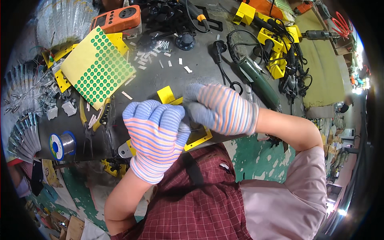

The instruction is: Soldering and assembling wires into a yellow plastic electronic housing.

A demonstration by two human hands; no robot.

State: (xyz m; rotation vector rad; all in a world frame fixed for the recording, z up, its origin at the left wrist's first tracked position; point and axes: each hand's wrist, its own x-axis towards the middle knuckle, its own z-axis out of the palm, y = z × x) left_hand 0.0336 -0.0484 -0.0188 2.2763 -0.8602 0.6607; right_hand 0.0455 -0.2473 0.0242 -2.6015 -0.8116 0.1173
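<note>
Both my hands wear striped knit gloves and meet over a yellow metal frame (200,141) at the bench's near edge. My left hand (157,130) is closed at the frame's left side, its fingers curled and pressed together. My right hand (225,109) bends inward from the right with its fingers curled, slightly blurred. What either hand grips is hidden under the gloves. A yellow block-like part (166,95) shows just beyond the gap between them. A rounded grey metal tab (125,150) pokes out left of my left wrist.
Left on the bench are a sheet of green round stickers (100,68), yellow-handled pliers (105,114) and a solder spool (68,145). Farther back lie an orange multimeter (116,19) and a black dial (185,41). A green corded tool (260,82) and yellow housings with cables (276,60) lie right.
</note>
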